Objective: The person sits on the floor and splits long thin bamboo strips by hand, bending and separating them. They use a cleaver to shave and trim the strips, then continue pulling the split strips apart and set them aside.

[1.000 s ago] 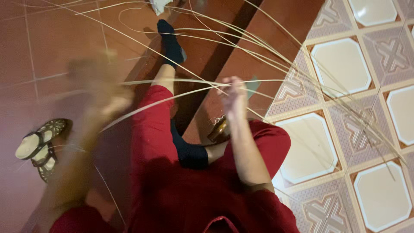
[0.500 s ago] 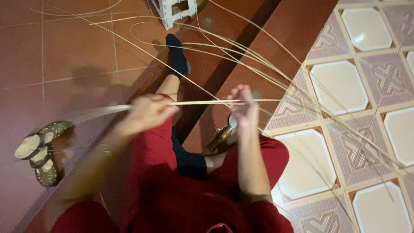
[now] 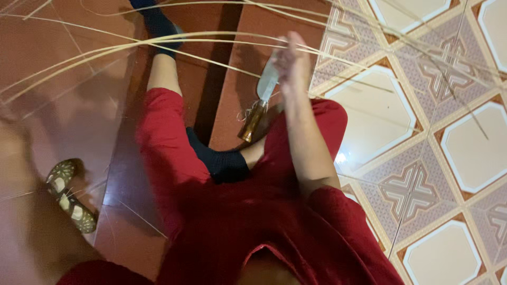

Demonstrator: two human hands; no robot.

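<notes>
At the far left the left hand (image 3: 13,142) is a blur, so its grip cannot be told. Long pale strips (image 3: 158,45) arc across the red floor (image 3: 68,105); they look light, springy and easily kinked. The right hand (image 3: 293,60) pinches them, above a knife (image 3: 260,105) on the floor.

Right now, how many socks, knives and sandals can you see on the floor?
Dark navy cloth socks: 2
Wooden-handled knife with a metal blade: 1
Patterned olive and cream sandals: 1 for sure; a second cannot be told
Total: 4
</notes>
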